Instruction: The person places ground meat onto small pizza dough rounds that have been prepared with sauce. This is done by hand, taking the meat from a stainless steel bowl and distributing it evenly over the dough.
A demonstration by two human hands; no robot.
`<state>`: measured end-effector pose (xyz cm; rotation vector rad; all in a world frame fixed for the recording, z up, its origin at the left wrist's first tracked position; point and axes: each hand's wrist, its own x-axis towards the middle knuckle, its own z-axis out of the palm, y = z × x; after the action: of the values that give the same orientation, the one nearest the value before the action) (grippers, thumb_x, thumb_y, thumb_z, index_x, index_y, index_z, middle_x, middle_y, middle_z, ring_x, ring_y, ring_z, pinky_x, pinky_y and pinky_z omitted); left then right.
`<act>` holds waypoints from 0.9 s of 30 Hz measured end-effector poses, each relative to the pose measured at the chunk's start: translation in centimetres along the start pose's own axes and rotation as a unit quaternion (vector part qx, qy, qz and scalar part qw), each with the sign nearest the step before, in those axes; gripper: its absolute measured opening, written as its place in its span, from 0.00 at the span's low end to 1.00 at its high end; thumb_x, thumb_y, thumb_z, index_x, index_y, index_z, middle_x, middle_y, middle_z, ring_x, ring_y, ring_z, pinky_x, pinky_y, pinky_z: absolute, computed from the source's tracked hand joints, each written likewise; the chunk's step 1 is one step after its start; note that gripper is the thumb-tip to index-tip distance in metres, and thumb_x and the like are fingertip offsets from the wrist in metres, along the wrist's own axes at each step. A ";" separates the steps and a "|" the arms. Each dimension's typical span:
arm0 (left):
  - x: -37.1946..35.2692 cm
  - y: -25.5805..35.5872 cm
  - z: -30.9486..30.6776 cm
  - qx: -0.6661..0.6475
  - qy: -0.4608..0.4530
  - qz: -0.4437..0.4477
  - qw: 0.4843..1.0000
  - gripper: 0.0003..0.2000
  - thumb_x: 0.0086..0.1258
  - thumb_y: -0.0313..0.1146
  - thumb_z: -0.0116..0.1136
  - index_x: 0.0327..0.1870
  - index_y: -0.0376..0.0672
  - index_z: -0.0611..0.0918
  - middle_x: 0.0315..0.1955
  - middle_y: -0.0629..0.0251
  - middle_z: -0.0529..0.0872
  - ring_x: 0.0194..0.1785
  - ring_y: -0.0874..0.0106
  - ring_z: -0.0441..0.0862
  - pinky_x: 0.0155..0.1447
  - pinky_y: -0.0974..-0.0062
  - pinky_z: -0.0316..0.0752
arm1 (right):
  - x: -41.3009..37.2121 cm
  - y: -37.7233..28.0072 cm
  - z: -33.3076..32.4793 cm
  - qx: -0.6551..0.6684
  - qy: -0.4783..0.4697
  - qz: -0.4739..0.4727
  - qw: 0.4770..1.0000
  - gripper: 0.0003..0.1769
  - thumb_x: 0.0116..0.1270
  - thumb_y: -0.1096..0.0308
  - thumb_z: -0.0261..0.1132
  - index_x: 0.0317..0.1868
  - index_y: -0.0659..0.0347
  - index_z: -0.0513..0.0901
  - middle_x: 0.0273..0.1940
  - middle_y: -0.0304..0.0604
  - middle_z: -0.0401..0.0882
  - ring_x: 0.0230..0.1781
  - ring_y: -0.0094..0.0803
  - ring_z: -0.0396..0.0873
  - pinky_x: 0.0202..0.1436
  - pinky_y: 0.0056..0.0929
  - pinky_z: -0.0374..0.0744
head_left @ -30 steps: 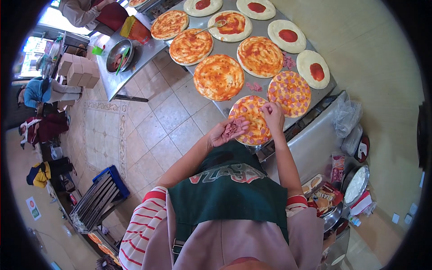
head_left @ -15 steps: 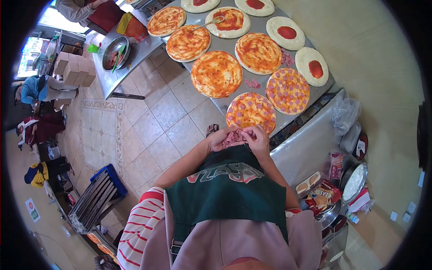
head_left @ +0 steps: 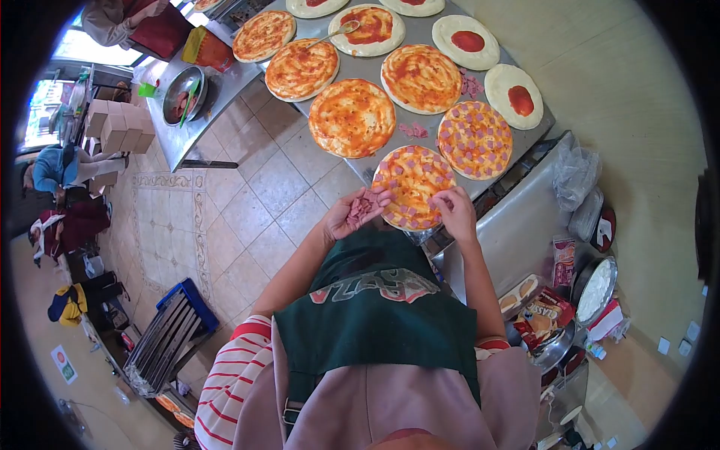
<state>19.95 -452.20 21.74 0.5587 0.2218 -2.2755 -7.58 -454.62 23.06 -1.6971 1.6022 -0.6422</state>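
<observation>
My left hand [head_left: 351, 213], palm up and cupped, holds a small heap of diced ham [head_left: 363, 209] beside the near left edge of a pizza [head_left: 414, 186]. That pizza has sauce, and ham cubes lie mostly around its rim. Over its right edge is my right hand [head_left: 457, 214], fingertips pinched together; whatever is between them is hidden. Just beyond, a second pizza [head_left: 475, 140] is covered in ham cubes. Loose ham pieces [head_left: 413, 130] lie on the metal table [head_left: 428, 150] between the pizzas.
Sauced bases [head_left: 352, 118] and dough rounds with a sauce blob [head_left: 514, 97] fill the table. A spoon [head_left: 337, 33] rests across two of them. At left a side table holds a metal bowl [head_left: 185, 96]. Bags and a white-filled bowl [head_left: 595, 290] stand right. Other people work at far left.
My hands have moved apart. The right went from the ham in my left palm to the pizza's right edge; the left shifted slightly left and up. The view shifted a little.
</observation>
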 end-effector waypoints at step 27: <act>-0.5 -1.0 1.4 0.028 0.004 0.003 1.000 0.22 0.76 0.39 0.35 0.61 0.29 0.64 0.59 0.49 0.70 0.61 0.61 0.72 0.62 0.67 0.72 | 0.3 -7.5 1.6 0.057 -0.029 -0.016 0.998 0.06 0.54 0.67 0.68 0.31 0.58 0.81 0.29 0.41 0.73 0.34 0.37 0.75 0.38 0.33 0.74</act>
<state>19.09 -451.63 23.24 0.5959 0.1597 -2.2793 -1.57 -454.79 27.78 -1.6461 1.4717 -0.6819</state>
